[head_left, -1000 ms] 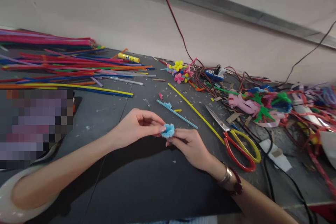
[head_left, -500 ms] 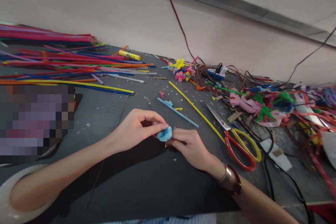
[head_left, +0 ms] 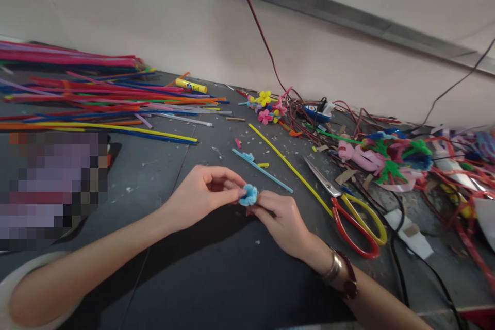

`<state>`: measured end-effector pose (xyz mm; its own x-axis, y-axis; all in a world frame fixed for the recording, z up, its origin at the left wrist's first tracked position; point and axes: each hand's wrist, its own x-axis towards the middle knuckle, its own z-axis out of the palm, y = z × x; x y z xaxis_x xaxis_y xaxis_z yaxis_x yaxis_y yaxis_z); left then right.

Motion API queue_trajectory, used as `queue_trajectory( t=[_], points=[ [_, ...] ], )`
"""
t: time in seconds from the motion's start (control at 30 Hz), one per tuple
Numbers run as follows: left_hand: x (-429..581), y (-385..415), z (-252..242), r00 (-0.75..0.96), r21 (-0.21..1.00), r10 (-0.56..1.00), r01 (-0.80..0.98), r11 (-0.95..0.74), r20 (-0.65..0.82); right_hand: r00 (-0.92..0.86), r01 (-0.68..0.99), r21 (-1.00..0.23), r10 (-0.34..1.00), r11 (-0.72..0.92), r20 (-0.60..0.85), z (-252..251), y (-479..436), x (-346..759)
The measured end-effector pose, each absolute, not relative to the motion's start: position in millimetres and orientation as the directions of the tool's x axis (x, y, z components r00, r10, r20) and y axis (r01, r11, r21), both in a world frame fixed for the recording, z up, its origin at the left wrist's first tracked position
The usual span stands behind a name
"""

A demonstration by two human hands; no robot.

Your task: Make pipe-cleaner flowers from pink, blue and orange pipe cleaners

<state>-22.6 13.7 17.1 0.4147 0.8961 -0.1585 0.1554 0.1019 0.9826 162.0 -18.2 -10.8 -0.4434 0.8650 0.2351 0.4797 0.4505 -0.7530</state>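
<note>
A small light-blue fuzzy flower (head_left: 248, 195) is held between both hands above the dark table (head_left: 185, 273). My left hand (head_left: 209, 191) pinches its left side with thumb and fingertips. On the other side, the closed fingers of my right hand (head_left: 280, 216) grip it at its right edge. Just beyond the hands lie a light-blue stem (head_left: 263, 170) and a small yellow piece (head_left: 263, 165). A long yellow stem (head_left: 290, 167) runs diagonally to the scissors (head_left: 334, 193), which have one red and one yellow handle.
Bundles of coloured stems (head_left: 96, 98) and a yellow glue stick (head_left: 191, 85) lie at the back left. Small finished flowers (head_left: 265, 108) sit near the wall. A pink glue gun (head_left: 358, 154), tangled cables (head_left: 398, 247) and scraps crowd the right. A pixelated patch covers the left edge.
The blue flower has moved slightly right and turned, so its petals show more clearly. Both hands have shifted a little with it, still closed around it.
</note>
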Motion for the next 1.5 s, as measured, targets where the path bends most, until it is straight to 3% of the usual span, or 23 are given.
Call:
queue_trajectory(
  t=[0.13, 0.23, 0.37, 0.5, 0.83, 1.2, 1.4, 1.5],
  points=[
    [-20, 5, 16, 0.341, 0.987, 0.938, 0.159, 0.007, -0.062, -0.412, 0.498, -0.740, 0.874, 0.452, 0.257, -12, -20, 161],
    [-20, 0, 15, 0.331, 0.949, 0.928, 0.195, -0.247, 0.173, -0.352, 0.501, -0.760, 0.900, 0.414, 0.259, -12, -21, 161],
    [-21, -1, 13, 0.388, 0.726, 0.792, 0.339, -0.598, 0.471, -0.347, 0.517, -0.748, 0.901, 0.415, 0.260, -12, -21, 162],
    [-20, 0, 11, 0.423, 0.571, 0.695, 0.397, -0.718, 0.581, -0.368, 0.529, -0.726, 0.890, 0.440, 0.271, -14, -22, 161],
    [-7, -14, 11, 0.269, 0.639, 0.785, 0.463, -0.614, 0.559, -0.366, 0.597, -0.601, 0.847, 0.531, 0.385, -19, -26, 155],
    [-20, 3, 11, 0.424, 0.628, 0.741, 0.398, -0.669, 0.520, -0.245, 0.537, -0.749, 0.921, 0.388, 0.302, -12, -19, 159],
    [-18, -1, 9, 0.459, 0.682, 0.730, 0.305, -0.665, 0.506, -0.269, 0.516, -0.761, 0.918, 0.393, 0.291, -15, -20, 160],
    [-20, 0, 10, 0.399, 0.761, 0.794, 0.284, -0.583, 0.459, -0.293, 0.506, -0.773, 0.919, 0.383, 0.264, -15, -21, 161]
  ],
)
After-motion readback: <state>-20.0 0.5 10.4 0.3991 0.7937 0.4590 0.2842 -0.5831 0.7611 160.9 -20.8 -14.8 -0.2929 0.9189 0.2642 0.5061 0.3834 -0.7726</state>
